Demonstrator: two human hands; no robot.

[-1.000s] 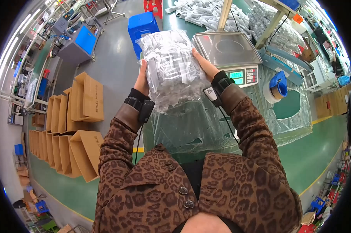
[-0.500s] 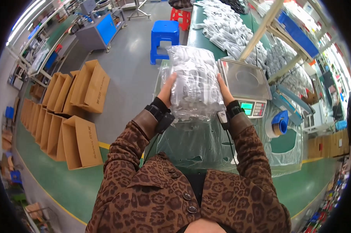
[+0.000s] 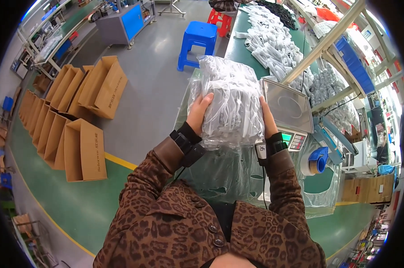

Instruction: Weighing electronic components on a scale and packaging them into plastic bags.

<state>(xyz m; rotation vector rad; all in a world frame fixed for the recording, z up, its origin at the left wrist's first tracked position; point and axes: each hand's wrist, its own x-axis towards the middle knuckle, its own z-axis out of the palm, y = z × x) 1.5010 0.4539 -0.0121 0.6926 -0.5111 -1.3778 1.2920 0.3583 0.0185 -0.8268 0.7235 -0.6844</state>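
I hold a clear plastic bag stuffed with white cable bundles (image 3: 231,100) upright in front of me, above the near end of a green workbench (image 3: 320,183). My left hand (image 3: 197,114) presses its left side and my right hand (image 3: 268,118) presses its right side. Both wrists wear black bands. Just right of the bag sits a weighing scale (image 3: 287,105) with a bare steel pan and a lit display. Loose clear plastic sheeting (image 3: 231,172) lies on the bench below the bag.
More white cable bundles (image 3: 271,42) lie along the far bench. A roll of tape on a blue dispenser (image 3: 316,161) sits right of the scale. A blue stool (image 3: 197,38) stands on the grey floor. Several open cardboard boxes (image 3: 79,116) line the left.
The view has swung further left and the bag sits lower in it. Both hands keep the same hold on its sides.
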